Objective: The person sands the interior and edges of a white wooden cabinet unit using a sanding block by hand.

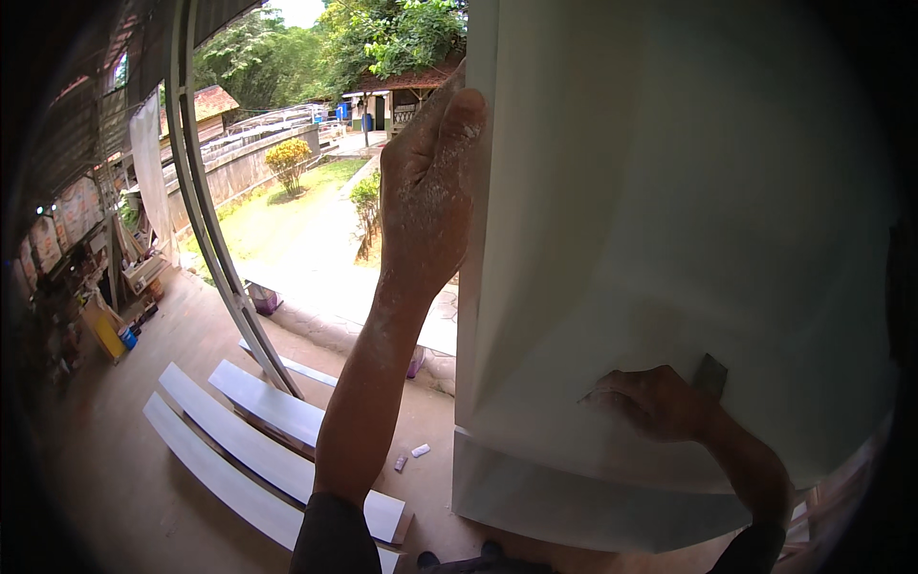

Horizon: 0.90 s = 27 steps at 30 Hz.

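A tall white cabinet-like piece [555,239] fills the right half of the view, its front surface in shade. My left hand [432,158], dusted with white powder, is raised and closed on its left upright edge; the thumb shows and the other fingers are mostly hidden. Lower down, my right hand [655,402] is closed with bent fingers in front of the panel. A dark grey flat rectangular piece [710,375] sticks out beside it near the wrist. How the fingers hold that piece is hidden, and its kind is unclear.
Several long white boards [277,407] lie raised off the floor at lower left. Two small whitish pieces [421,450] lie near the cabinet's base. A metal post [206,206] stands by the opening to a yard. Timber and clutter [120,306] line the far left.
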Each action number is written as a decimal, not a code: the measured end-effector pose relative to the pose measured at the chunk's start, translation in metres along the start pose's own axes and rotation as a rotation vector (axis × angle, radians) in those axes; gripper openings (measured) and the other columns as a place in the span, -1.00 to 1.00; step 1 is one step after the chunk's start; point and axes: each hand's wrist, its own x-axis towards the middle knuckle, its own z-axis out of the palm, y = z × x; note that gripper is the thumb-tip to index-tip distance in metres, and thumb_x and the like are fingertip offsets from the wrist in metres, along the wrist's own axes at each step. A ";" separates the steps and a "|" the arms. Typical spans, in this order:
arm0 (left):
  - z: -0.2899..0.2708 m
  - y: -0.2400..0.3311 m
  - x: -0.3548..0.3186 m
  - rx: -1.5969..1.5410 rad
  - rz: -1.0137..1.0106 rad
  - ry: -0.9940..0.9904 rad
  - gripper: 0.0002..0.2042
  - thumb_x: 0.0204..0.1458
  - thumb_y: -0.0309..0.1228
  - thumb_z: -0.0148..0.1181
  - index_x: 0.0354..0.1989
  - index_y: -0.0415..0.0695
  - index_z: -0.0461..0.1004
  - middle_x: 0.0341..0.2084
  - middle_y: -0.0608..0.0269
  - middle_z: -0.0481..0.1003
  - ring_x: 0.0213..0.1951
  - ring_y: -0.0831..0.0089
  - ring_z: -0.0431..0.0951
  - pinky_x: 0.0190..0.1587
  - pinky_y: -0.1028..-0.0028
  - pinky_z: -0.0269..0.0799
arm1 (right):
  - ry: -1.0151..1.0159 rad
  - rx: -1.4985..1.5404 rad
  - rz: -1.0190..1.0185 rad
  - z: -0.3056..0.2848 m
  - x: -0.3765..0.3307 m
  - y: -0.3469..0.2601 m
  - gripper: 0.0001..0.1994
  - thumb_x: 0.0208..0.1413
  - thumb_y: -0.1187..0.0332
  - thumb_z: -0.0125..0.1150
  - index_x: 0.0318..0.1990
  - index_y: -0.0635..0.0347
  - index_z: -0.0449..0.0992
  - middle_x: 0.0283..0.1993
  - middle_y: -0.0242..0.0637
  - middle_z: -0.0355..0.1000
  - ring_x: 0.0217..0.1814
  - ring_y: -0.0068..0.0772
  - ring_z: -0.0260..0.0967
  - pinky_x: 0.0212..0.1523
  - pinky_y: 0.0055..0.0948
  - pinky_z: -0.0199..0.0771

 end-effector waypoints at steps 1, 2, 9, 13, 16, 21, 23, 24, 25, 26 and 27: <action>-0.004 0.001 0.007 -0.010 0.055 -0.027 -0.48 0.39 -0.02 -0.05 0.33 -0.14 0.39 0.03 0.11 0.59 0.03 0.45 0.54 0.11 0.41 0.44 | 0.010 0.010 -0.020 0.003 -0.001 -0.002 -0.77 0.41 0.25 0.02 0.02 0.12 0.53 -0.06 -0.19 0.61 -0.09 -0.09 0.60 -0.06 -0.21 0.60; -0.008 0.001 0.008 0.010 0.022 -0.017 -0.48 0.39 -0.02 -0.04 0.33 -0.14 0.40 0.01 0.12 0.60 0.01 0.46 0.55 0.09 0.42 0.44 | 0.012 0.021 -0.006 0.006 -0.003 -0.003 -0.77 0.40 0.25 0.02 0.02 0.13 0.53 -0.06 -0.18 0.61 -0.09 -0.09 0.61 -0.07 -0.21 0.60; -0.017 -0.027 -0.060 -0.050 -0.195 -0.051 -0.36 0.39 0.08 -0.17 0.47 -0.12 0.16 0.35 -0.05 0.31 0.35 0.19 0.32 0.35 0.25 0.22 | 0.155 0.089 0.059 0.025 -0.035 0.009 -0.79 0.36 0.30 0.08 0.01 0.14 0.55 -0.10 -0.17 0.62 -0.12 -0.11 0.61 -0.09 -0.27 0.59; -0.027 -0.041 -0.118 -0.029 -0.295 -0.119 -0.34 0.40 0.06 -0.21 0.48 -0.18 0.11 0.44 -0.08 0.17 0.46 0.10 0.15 0.42 0.19 0.11 | 0.404 0.126 0.258 0.026 -0.064 0.020 -0.80 0.33 0.37 0.09 -0.01 0.24 0.55 -0.25 -0.18 0.61 -0.23 -0.21 0.62 -0.16 -0.31 0.59; -0.029 -0.046 -0.149 0.013 -0.257 -0.103 -0.37 0.38 -0.02 -0.09 0.47 -0.20 0.14 0.43 -0.09 0.19 0.46 0.10 0.14 0.42 0.18 0.13 | 0.637 0.294 0.225 0.029 -0.084 0.023 -0.80 0.35 0.36 0.09 -0.06 0.32 0.52 -0.39 -0.17 0.57 -0.38 -0.25 0.59 -0.32 -0.31 0.58; -0.028 -0.050 -0.152 0.002 -0.153 -0.049 -0.46 0.30 -0.19 0.16 0.37 -0.23 0.31 0.31 -0.13 0.36 0.37 0.10 0.32 0.35 0.19 0.27 | 0.794 0.653 0.128 0.039 -0.104 0.024 -0.70 0.40 0.22 0.08 -0.20 0.36 0.47 -0.52 -0.19 0.49 -0.55 -0.32 0.52 -0.55 -0.39 0.48; -0.026 -0.050 -0.144 -0.007 -0.101 -0.032 -0.49 0.27 -0.22 0.22 0.31 -0.24 0.38 0.24 -0.13 0.43 0.31 0.10 0.41 0.31 0.20 0.33 | 0.813 0.663 0.142 0.045 -0.110 0.024 -0.67 0.40 0.18 0.08 -0.24 0.35 0.46 -0.54 -0.20 0.47 -0.56 -0.36 0.50 -0.55 -0.41 0.47; -0.025 -0.049 -0.140 0.017 -0.091 -0.027 -0.49 0.27 -0.22 0.22 0.30 -0.24 0.40 0.23 -0.12 0.44 0.29 0.10 0.43 0.29 0.20 0.35 | 0.828 0.673 0.139 0.049 -0.112 0.025 -0.65 0.40 0.16 0.09 -0.26 0.34 0.45 -0.55 -0.21 0.47 -0.56 -0.38 0.49 -0.55 -0.42 0.46; -0.024 -0.048 -0.136 0.036 -0.070 -0.020 -0.50 0.26 -0.21 0.22 0.29 -0.24 0.41 0.22 -0.12 0.46 0.28 0.11 0.45 0.28 0.20 0.37 | 0.833 0.677 0.167 0.052 -0.114 0.026 -0.65 0.40 0.16 0.09 -0.27 0.32 0.45 -0.56 -0.22 0.46 -0.58 -0.39 0.47 -0.56 -0.42 0.44; -0.023 -0.046 -0.133 0.059 -0.066 -0.006 -0.50 0.26 -0.20 0.23 0.28 -0.25 0.43 0.20 -0.12 0.47 0.26 0.11 0.47 0.26 0.20 0.39 | 0.832 0.684 0.168 0.056 -0.116 0.027 -0.65 0.40 0.15 0.09 -0.27 0.31 0.45 -0.56 -0.23 0.45 -0.59 -0.40 0.45 -0.57 -0.42 0.42; -0.022 -0.045 -0.132 0.025 -0.101 0.006 -0.50 0.26 -0.20 0.24 0.28 -0.25 0.43 0.19 -0.10 0.48 0.26 0.13 0.48 0.26 0.20 0.39 | 0.840 0.686 0.176 0.060 -0.118 0.028 -0.65 0.40 0.14 0.09 -0.28 0.29 0.44 -0.57 -0.24 0.44 -0.60 -0.41 0.44 -0.57 -0.43 0.40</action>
